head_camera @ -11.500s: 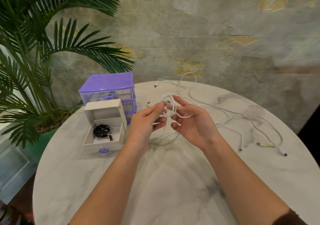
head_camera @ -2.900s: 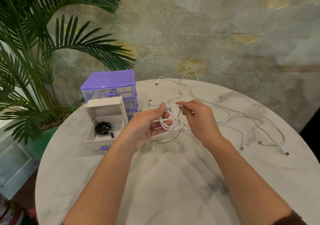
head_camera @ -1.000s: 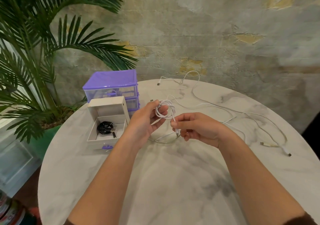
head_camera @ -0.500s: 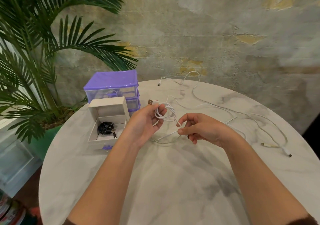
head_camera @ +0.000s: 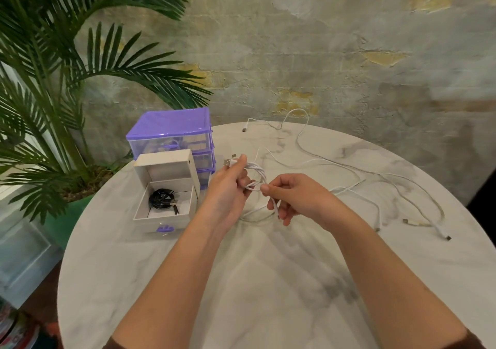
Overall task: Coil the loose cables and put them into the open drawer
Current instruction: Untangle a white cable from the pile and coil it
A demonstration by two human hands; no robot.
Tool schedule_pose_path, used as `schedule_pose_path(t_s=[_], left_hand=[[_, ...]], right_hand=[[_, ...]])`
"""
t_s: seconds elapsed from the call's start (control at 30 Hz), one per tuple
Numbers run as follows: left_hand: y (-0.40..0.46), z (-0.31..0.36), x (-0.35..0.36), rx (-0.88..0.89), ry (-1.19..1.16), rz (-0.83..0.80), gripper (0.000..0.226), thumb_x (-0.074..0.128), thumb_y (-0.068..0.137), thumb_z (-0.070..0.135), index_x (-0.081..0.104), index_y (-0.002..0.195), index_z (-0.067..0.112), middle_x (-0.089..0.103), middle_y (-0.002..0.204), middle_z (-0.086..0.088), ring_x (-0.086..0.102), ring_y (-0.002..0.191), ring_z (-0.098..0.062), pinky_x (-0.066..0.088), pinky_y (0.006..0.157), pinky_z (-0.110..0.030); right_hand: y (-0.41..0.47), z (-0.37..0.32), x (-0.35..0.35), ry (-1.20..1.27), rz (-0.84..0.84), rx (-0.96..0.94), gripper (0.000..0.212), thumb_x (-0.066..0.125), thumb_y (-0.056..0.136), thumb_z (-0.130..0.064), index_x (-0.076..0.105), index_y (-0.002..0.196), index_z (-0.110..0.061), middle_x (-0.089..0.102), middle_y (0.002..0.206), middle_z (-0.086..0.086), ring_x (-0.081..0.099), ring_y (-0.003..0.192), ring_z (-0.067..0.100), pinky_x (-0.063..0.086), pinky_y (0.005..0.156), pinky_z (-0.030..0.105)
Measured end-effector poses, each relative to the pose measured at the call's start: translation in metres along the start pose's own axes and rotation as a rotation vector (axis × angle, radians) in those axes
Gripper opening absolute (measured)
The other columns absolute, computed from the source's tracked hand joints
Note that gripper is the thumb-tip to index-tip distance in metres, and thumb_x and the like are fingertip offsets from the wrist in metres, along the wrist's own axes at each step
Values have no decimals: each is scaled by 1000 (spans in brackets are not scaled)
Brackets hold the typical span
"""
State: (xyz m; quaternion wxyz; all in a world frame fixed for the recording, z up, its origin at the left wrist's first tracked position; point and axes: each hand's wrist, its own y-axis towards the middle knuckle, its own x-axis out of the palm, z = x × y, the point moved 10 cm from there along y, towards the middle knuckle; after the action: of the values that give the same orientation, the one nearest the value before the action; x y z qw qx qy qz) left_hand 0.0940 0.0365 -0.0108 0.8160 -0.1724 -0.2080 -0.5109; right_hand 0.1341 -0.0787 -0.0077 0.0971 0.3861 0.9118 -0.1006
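Note:
My left hand (head_camera: 228, 190) grips a small coil of white cable (head_camera: 256, 174), its USB plug sticking out above the thumb. Just right of it, my right hand (head_camera: 292, 199) pinches the loose tail of the same cable, which hangs down between the fingers. The open white drawer (head_camera: 163, 215) stands to the left on the round marble table (head_camera: 268, 281); a coiled black cable (head_camera: 161, 199) lies inside it. More loose white cables (head_camera: 389, 184) sprawl over the right and far side of the table.
A purple drawer unit (head_camera: 171, 133) stands behind the open drawer at the table's left rear. A palm plant (head_camera: 53, 93) in a green pot crowds the left side. A rough wall rises behind the table.
My right hand has shifted left towards the coil and now pinches the cable tail close to my left hand. The left hand keeps its grip on the coil.

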Motion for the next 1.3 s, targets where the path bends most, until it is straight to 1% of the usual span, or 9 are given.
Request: schedule_pose_path(t_s=[0.2, 0.37, 0.57, 0.67, 0.8, 0.97, 1.07, 1.2, 1.3], left_hand=[[-1, 7, -3, 63, 49, 45, 9, 52, 99, 18, 54, 91, 14, 36, 49, 9, 34, 46, -4, 39, 60, -20], [-3, 12, -7, 72, 148, 20, 21, 61, 93, 23, 54, 76, 15, 53, 56, 3, 55, 59, -8, 48, 74, -26], [-5, 19, -8, 128, 375, -25, 37, 76, 74, 31, 55, 94, 8, 72, 91, -12, 70, 85, -14, 57, 76, -25], [-5, 25, -3, 210, 547, -61, 23, 72, 83, 19, 66, 106, 16, 72, 92, -8, 70, 86, -16, 57, 75, -23], [-5, 31, -6, 300, 587, 2, 13, 64, 90, 11, 71, 90, 22, 69, 78, -2, 65, 75, -13, 56, 69, -19], [-6, 23, -3, 248, 495, 17, 11, 60, 93, 11, 70, 96, 16, 68, 84, -5, 65, 74, -12, 58, 66, -22], [-7, 18, 0, 197, 428, -1, 12, 58, 94, 12, 69, 98, 15, 66, 90, -6, 63, 67, -8, 60, 69, -26], [-8, 13, 0, 142, 405, -20, 13, 59, 94, 14, 70, 101, 11, 65, 91, -9, 65, 66, -7, 59, 67, -23], [-9, 12, -2, 127, 388, -17, 13, 61, 93, 16, 71, 100, 12, 67, 86, -4, 67, 66, -7, 58, 68, -24]], right_hand=[[0, -4, -6, -121, 47, -34, 15, 67, 92, -19, 66, 97, -5, 62, 63, 6, 50, 39, 12, 46, 39, 24], [0, -13, -23, -233, 227, -118, 9, 61, 95, -19, 65, 96, -11, 62, 67, 3, 49, 39, 13, 47, 39, 25], [-3, -17, -42, -169, 360, -144, 9, 60, 95, -21, 62, 91, -13, 65, 70, 4, 49, 42, 14, 42, 38, 23], [-4, -16, -45, -130, 364, -138, 12, 63, 94, -19, 63, 91, -7, 65, 71, 6, 50, 44, 16, 44, 39, 24], [0, -10, -40, -127, 312, -110, 10, 66, 91, -13, 61, 85, -6, 64, 72, 8, 57, 48, 15, 54, 49, 28], [-2, -15, -45, -232, 369, -144, 8, 69, 87, -7, 64, 83, -11, 61, 67, 7, 61, 53, 16, 54, 55, 21], [-2, -13, -46, -163, 373, -137, 5, 67, 89, -11, 66, 84, -11, 61, 65, 5, 66, 59, 20, 60, 65, 34], [2, -8, -29, -4, 219, -84, 8, 60, 91, -9, 67, 87, -10, 72, 81, 8, 71, 74, 20, 58, 83, 38], [-1, -11, -25, 152, 179, -82, 16, 66, 90, -22, 66, 94, -7, 75, 88, 7, 73, 81, 23, 55, 85, 39]])
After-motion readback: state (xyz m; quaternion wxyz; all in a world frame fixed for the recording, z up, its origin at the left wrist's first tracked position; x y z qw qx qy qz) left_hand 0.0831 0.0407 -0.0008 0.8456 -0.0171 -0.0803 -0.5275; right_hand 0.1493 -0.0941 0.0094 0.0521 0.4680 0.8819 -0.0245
